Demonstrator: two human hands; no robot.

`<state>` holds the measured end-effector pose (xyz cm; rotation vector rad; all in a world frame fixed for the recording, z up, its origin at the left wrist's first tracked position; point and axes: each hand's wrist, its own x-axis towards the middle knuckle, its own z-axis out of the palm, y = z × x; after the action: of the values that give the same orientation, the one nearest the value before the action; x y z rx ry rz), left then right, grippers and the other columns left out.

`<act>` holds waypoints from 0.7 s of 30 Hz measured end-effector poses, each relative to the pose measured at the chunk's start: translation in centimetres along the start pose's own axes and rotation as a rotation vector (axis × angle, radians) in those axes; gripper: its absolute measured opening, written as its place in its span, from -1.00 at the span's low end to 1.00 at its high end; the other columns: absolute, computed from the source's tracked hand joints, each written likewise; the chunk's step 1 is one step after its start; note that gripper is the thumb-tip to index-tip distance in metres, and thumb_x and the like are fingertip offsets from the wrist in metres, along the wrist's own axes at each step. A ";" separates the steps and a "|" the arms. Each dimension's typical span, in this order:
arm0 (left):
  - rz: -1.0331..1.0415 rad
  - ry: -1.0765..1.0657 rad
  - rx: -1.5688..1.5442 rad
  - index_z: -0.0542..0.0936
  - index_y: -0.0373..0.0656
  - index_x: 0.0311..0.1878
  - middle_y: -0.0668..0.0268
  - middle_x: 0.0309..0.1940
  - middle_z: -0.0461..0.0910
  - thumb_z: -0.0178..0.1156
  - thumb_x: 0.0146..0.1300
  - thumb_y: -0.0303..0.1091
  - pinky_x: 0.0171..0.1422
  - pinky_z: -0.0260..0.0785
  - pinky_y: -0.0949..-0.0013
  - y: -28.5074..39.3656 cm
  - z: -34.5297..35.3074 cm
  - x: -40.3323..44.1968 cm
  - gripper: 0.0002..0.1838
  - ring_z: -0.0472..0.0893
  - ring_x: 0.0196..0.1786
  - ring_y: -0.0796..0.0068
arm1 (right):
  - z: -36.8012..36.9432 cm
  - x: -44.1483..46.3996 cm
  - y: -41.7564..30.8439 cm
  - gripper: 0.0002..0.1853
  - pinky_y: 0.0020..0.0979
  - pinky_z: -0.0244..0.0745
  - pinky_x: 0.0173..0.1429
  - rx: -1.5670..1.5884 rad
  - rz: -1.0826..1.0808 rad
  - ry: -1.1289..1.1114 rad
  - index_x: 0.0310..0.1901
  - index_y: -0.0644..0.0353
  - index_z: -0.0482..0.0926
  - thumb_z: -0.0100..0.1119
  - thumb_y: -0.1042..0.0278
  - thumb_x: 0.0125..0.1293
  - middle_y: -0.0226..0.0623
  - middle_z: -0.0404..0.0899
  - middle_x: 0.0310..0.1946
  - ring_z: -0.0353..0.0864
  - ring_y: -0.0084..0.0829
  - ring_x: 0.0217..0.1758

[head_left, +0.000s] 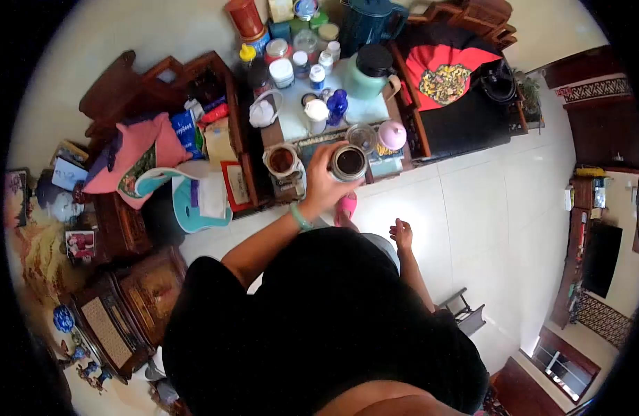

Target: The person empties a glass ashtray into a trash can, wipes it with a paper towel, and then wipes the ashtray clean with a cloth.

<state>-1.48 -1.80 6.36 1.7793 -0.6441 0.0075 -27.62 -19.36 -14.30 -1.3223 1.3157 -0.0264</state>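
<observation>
My left hand [322,182], with a pale green bangle on its wrist, grips an uncapped glass jar [349,162] by its side near the table's front edge. Dark contents show through the jar's mouth. Just left of that hand stands another uncapped jar [281,161] with brown contents. A clear round glass dish or lid [361,137] lies right behind the held jar, beside a pink-topped container [392,135]. My right hand [401,234] hangs at my side over the floor, fingers loosely bent and apart, holding nothing.
Several bottles and tubs crowd the small table, among them a mint-green jug [367,84] and a blue glass piece [337,104]. Wooden chairs flank it; the left one holds a pink cushion [153,149] and a turquoise bin [194,208]. A folding stool [464,313] stands behind me on the right.
</observation>
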 end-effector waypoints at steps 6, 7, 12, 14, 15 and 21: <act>0.160 -0.101 -0.312 0.25 -0.25 0.14 0.15 -0.05 0.46 0.54 -0.31 -0.27 -0.07 0.48 0.40 13.4 -6.6 3.3 -0.09 0.52 0.00 0.37 | 3.5 -1.4 -10.4 -0.76 -0.55 0.41 -0.32 0.031 -0.420 -0.204 -0.16 0.23 0.48 0.16 0.26 0.23 -0.38 0.54 -0.44 0.50 -0.58 -0.39; 0.207 -0.156 -0.281 0.27 -0.27 0.10 0.14 -0.05 0.46 0.55 -0.34 -0.23 -0.07 0.47 0.42 15.4 -8.0 3.9 -0.10 0.54 0.00 0.36 | 4.1 -3.1 -13.9 -0.77 -0.56 0.39 -0.27 0.018 -0.553 -0.237 -0.16 0.24 0.48 0.16 0.30 0.24 -0.40 0.53 -0.42 0.47 -0.60 -0.35; 0.487 -0.266 -0.430 0.27 -0.39 0.11 0.01 0.00 0.45 0.57 -0.30 -0.28 -0.01 0.49 0.35 22.1 -11.9 5.5 -0.10 0.57 -0.01 0.28 | 5.9 -11.7 -27.5 -0.85 -0.58 0.32 -0.09 0.210 -0.904 -0.455 -0.18 0.26 0.52 0.13 0.41 0.26 -0.45 0.50 -0.30 0.41 -0.65 -0.21; 0.589 -0.266 -0.465 0.30 -0.34 0.09 -0.12 -0.07 0.46 0.41 -0.11 -0.26 -0.06 0.50 0.29 24.0 -12.8 6.0 -0.28 0.59 -0.09 0.19 | 6.3 -13.2 -29.7 -0.85 -0.60 0.32 -0.05 0.276 -0.854 -0.492 -0.18 0.26 0.52 0.13 0.44 0.23 -0.47 0.50 -0.29 0.44 -0.64 -0.18; 0.655 -0.245 -0.494 0.32 -0.29 0.07 -0.23 -0.14 0.48 0.25 0.07 -0.24 -0.11 0.50 0.24 24.9 -13.0 6.1 -0.46 0.61 -0.17 0.11 | 6.6 -13.3 -30.1 -0.84 -0.60 0.33 -0.06 0.278 -0.816 -0.517 -0.17 0.26 0.52 0.13 0.44 0.23 -0.47 0.51 -0.29 0.45 -0.64 -0.18; 0.811 -0.357 -0.378 0.34 -0.16 0.08 -0.32 -0.14 0.49 0.06 0.28 -0.17 -0.10 0.49 0.06 29.1 -16.1 7.0 -0.61 0.58 -0.10 -0.12 | 7.8 -12.0 -28.6 -0.82 -0.59 0.31 -0.02 0.238 -0.729 -0.536 -0.16 0.26 0.54 0.14 0.43 0.22 -0.47 0.53 -0.27 0.44 -0.64 -0.16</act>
<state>-2.76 4.91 39.61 1.0688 -1.4861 0.1150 -8.53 -16.33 11.16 -1.4085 0.3295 -0.3011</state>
